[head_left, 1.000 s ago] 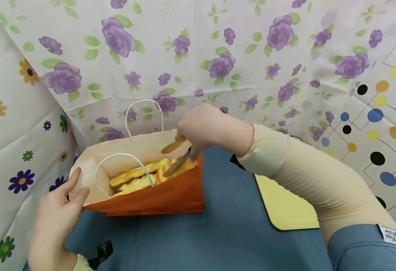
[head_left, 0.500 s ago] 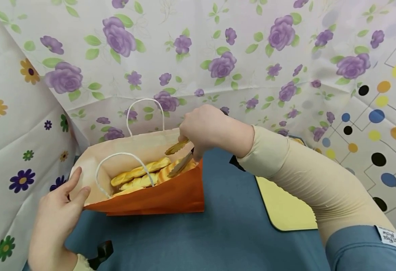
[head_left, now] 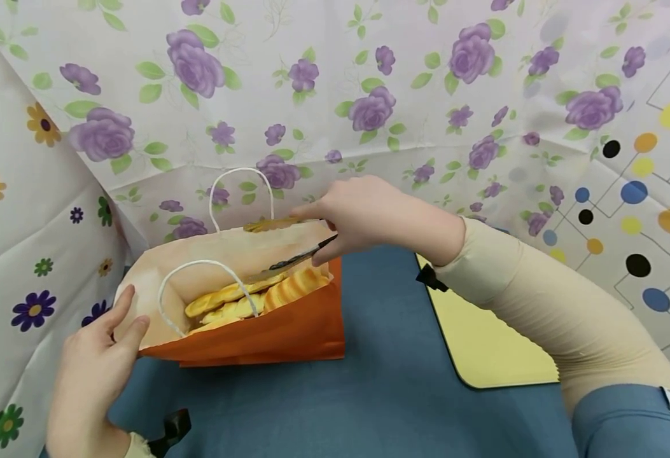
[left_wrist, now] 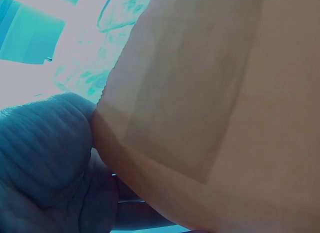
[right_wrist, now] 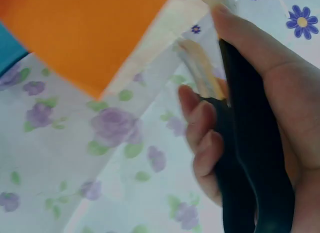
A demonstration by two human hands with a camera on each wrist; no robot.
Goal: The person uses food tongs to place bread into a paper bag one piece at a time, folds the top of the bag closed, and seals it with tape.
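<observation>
An orange paper bag [head_left: 266, 343] with white cord handles stands with its mouth open in the head view. At its left side my left hand [head_left: 97, 362] pinches the rim between thumb and fingers; the left wrist view shows the hand [left_wrist: 55, 163] against the bag's pale inner wall [left_wrist: 270, 143]. My right hand [head_left: 363, 213] holds tongs [head_left: 294, 261] by their black handles [right_wrist: 250, 113], arms spread apart over the bag's mouth with nothing between them. Inside lie a striped bread [head_left: 294, 286], a long golden loaf [head_left: 211, 302] and a paler twisted bread [head_left: 234, 310].
A yellow board [head_left: 495, 350] lies on the blue tablecloth [head_left: 380, 381] to the right, partly under my right forearm. Close behind the bag hangs a flower-patterned curtain [head_left: 335, 95]. A white cord handle [head_left: 203, 262] arches across the bag's front opening.
The tongs have lifted off the striped bread, swung left and tilted flatter, their arms spreading wider. My right hand has shifted slightly right. The left hand still holds the rim.
</observation>
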